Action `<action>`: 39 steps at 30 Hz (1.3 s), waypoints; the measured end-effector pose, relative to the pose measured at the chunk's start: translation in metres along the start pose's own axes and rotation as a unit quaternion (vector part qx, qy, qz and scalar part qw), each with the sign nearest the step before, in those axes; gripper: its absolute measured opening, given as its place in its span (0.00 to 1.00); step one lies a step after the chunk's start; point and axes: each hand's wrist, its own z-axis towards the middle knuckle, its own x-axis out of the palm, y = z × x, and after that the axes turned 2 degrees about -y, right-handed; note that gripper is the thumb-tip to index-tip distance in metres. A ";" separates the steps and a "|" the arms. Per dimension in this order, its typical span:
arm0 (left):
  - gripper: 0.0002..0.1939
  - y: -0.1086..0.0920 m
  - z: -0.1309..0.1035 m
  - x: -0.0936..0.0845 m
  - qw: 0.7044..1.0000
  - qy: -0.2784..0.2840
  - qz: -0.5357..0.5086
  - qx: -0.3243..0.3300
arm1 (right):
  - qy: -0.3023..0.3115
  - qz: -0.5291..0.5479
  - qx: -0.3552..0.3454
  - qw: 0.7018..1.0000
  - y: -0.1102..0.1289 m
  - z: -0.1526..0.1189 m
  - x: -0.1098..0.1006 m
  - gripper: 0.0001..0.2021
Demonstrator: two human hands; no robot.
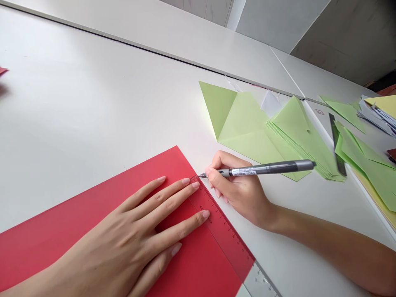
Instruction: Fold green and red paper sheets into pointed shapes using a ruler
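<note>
A large sheet of red paper (102,198) lies on the white table at the lower left. Along its right edge rests a clear ruler (229,231), its lower end sticking out past the paper. My left hand (145,231) is flat with fingers spread, pressing on the red paper and on the ruler with its fingertips. In my right hand (238,189) is a grey and black pen (272,166), held in a writing grip. The pen's tip touches or nearly touches the paper's edge at the ruler's upper end.
Folded green paper pieces (244,119) and a stack of green envelopes (297,136) lie beyond my right hand. Further right are a dark ruler (337,144), more green paper (368,161) and a pile of papers (377,115). A seam crosses the white table (77,103).
</note>
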 end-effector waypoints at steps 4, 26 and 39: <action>0.30 0.000 0.000 0.000 1.000 -0.005 -0.019 -0.008 | -0.003 -0.001 0.002 1.000 0.000 0.000 0.000 0.14; 0.30 0.002 0.003 -0.001 0.998 -0.001 -0.057 -0.003 | -0.016 0.067 0.007 0.998 -0.004 0.000 -0.002 0.09; 0.25 -0.001 0.012 -0.011 0.998 -0.012 -0.058 -0.007 | 0.003 -0.574 -0.221 0.789 -0.024 0.036 -0.073 0.12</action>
